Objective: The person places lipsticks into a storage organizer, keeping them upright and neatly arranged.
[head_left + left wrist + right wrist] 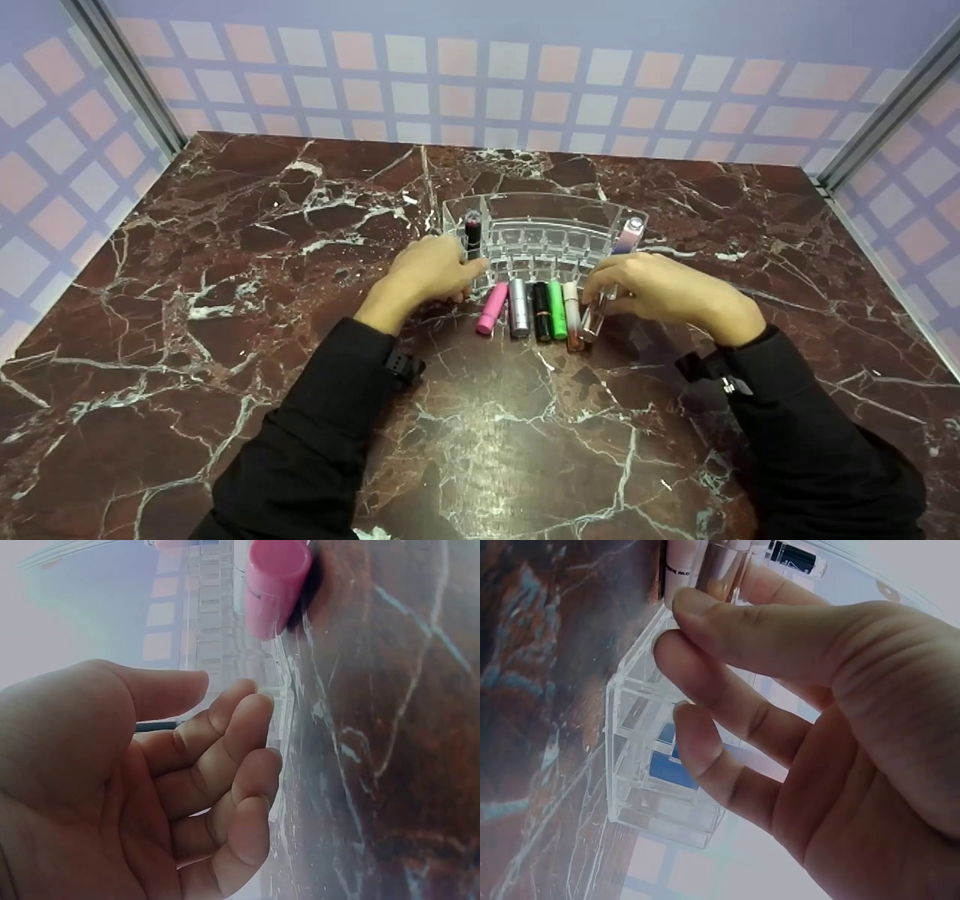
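Note:
A clear acrylic cosmetics organizer (559, 210) with a curved, stepped front stands mid-table. My right hand (660, 289) pinches a shiny brownish lip gloss tube (595, 319) between thumb and fingers at the right end of a row of tubes; the same tube (724, 570) shows between the fingertips in the right wrist view. The row lies before the organizer: a pink tube (492, 309), a silver one (519, 309), a black one (542, 311), a green one (556, 310) and a pale one (571, 307). My left hand (431, 270), fingers loosely bent around nothing, is at the organizer's left end.
Inside the organizer, a dark tube (472, 229) stands at the left and a pink-and-blue tube (630, 234) at the right. Tiled panels (510, 97) enclose the dark marbled table (247, 315) at the back and sides.

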The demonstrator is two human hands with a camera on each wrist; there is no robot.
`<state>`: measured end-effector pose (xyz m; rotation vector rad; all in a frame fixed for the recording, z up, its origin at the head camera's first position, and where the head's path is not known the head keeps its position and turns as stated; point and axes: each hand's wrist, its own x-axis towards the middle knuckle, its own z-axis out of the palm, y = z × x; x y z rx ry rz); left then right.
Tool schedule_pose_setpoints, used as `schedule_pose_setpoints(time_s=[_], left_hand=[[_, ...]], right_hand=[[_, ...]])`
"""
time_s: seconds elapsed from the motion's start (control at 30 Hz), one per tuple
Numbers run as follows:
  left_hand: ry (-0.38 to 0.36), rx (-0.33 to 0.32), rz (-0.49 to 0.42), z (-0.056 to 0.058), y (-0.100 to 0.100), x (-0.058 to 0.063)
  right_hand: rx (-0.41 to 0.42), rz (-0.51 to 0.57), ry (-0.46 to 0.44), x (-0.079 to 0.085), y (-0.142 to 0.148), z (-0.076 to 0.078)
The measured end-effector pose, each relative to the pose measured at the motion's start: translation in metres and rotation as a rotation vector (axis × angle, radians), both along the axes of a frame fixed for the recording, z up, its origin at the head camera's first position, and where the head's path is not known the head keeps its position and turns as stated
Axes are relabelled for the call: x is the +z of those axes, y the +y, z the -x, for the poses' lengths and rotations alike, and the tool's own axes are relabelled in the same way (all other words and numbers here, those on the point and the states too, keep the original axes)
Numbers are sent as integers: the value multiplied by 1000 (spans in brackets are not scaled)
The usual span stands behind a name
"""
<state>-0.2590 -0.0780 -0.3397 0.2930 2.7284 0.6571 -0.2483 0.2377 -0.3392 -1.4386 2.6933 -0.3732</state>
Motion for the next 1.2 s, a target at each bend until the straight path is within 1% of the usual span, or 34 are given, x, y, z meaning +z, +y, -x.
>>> schedule_pose_setpoints(time_s=[0.17,0.3,0.47,0.6,0.83,0.93,1.03,1.2], left_hand=[[5,-5,4,-2,2,3],[19,-13,-2,-6,4,6],[56,-20,-6,-9,8,9],[80,-26,-8,-11,11,12],[108,-46,-50,-17,17,15],[103,-83,-81,-21,22,18],[112,-151,-114,-24,26,19],[171,-250,-172,-27,32,21]], right_hand=[[15,39,40,-1,0,1],[8,65,62,-1,0,1],[-11,99,66,-1,-1,1],[-31,105,72,-1,-2,0],[-73,111,55,3,-4,-1],[-84,122,46,3,-5,-1],[-93,131,46,3,-6,-1],[-95,147,63,4,-7,-1]])
